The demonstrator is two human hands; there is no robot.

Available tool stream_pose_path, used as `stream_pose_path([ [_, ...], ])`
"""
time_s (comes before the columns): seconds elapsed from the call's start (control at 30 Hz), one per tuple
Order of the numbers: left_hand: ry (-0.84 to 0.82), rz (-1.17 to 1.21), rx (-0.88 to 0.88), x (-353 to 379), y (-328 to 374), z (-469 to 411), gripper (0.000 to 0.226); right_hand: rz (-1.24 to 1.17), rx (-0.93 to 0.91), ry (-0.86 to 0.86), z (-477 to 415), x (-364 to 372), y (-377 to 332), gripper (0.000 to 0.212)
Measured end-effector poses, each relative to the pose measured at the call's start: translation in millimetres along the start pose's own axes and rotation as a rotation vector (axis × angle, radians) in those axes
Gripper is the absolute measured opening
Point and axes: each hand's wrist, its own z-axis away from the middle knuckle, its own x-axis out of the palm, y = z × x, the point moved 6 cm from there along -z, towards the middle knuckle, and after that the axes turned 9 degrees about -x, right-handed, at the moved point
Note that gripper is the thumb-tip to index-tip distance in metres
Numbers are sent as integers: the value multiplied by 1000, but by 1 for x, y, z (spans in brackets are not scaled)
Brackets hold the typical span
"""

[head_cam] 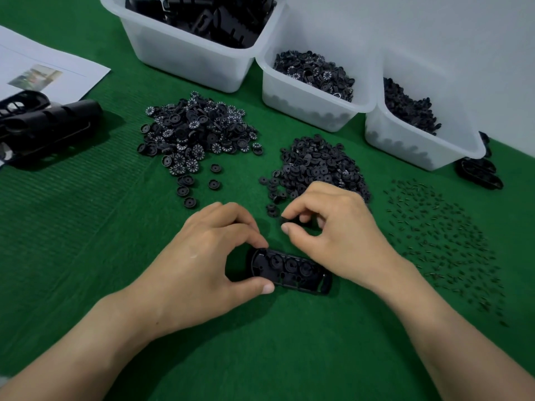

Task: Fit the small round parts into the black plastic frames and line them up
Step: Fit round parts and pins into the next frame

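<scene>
A black plastic frame [291,270] lies on the green mat [86,241] with several round parts seated in its row of sockets. My left hand [202,256] grips the frame's left end between thumb and fingers. My right hand [333,227] hovers just above the frame's right half and pinches a small black round part [285,219] at its fingertips. Behind the hands lie a pile of numbered dial wheels [197,131] and a pile of plain black discs [315,166].
Small black pins [440,241] are scattered to the right. Three white bins stand at the back: frames [188,53], dial wheels [312,91], discs [419,140]. Finished frames [43,123] lie stacked at the left by a paper sheet [43,65]; more frames [480,172] sit far right.
</scene>
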Motion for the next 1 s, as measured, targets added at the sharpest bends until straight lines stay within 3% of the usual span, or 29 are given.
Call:
stream_pose_path([
  [0.17, -2, -11, 1, 0, -1, 0, 46, -102, -43, -57, 35, -12, 0, 4],
  [0.53, 3, -22, 14, 1, 0, 0, 50, 114, -195, 13, 52, -10, -13, 10],
  [0.87, -2, -36, 17, 0, 3, -1, 48, -90, -92, 5, 55, -13, -1, 22],
  [1.0, -19, -79, 30, 2, 9, -1, 48, -192, 33, 179, 65, -46, 21, 21],
])
